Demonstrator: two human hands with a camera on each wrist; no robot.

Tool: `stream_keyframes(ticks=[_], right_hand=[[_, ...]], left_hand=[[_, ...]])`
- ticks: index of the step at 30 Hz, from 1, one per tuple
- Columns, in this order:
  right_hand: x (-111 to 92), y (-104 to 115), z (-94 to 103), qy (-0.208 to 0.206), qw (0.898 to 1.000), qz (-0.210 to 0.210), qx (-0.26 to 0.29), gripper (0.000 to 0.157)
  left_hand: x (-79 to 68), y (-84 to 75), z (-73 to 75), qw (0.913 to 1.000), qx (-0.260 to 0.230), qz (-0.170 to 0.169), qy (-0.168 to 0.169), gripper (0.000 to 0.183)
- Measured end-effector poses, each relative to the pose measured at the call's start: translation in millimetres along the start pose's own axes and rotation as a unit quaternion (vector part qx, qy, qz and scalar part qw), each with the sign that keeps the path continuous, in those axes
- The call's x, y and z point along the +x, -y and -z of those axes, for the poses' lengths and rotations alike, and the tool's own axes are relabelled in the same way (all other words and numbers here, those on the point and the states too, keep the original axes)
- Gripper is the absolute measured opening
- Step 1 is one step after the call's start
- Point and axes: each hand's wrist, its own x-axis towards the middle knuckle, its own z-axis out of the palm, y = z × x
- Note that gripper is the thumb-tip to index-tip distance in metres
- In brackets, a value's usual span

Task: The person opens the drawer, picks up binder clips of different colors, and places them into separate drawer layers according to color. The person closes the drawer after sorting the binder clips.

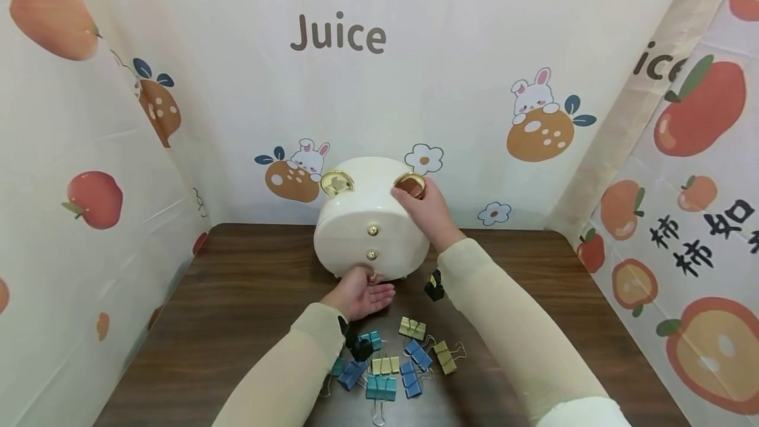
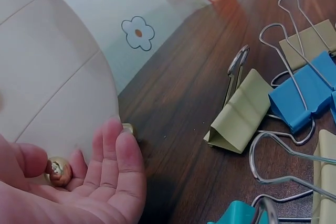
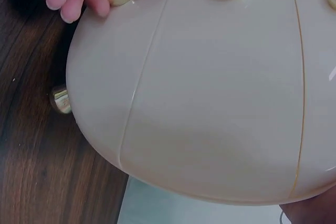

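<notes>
Pinching the lowest gold knob [image 2: 62,171] of the white box [image 1: 344,242] on the table [image 1: 249,295], the left hand [image 1: 358,294] blocks part of its front; binder clips [image 1: 381,387] lie nearer, between the forearms [image 1: 279,368]; the right hand [image 1: 431,214] grips a rounded gold fitting [image 1: 410,175]; the backdrop [image 1: 237,84] reads "Juice", then "ice".

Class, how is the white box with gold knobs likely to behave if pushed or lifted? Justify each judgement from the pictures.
The white box is probably stiff: its rounded sides show no sagging. Its glossy surface suggests it may be slippery. Standing on small gold feet, it might slide or tip if pushed near the top.
</notes>
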Motion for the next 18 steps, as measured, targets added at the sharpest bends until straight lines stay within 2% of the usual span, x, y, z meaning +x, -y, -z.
stream_keyframes(ticks=[8, 18], right_hand=[[1.7, -1.0, 0.1, 0.004, 1.0, -0.006, -0.002, 0.07], [1.7, 0.7, 0.4, 0.002, 1.0, -0.013, -0.004, 0.069]], left_hand=[[-1.4, 2.0, -1.9, 1.0, -0.006, -0.001, 0.006, 0.015], [-4.7, 6.9, -2.9, 1.0, 0.0, -0.007, -0.006, 0.016]])
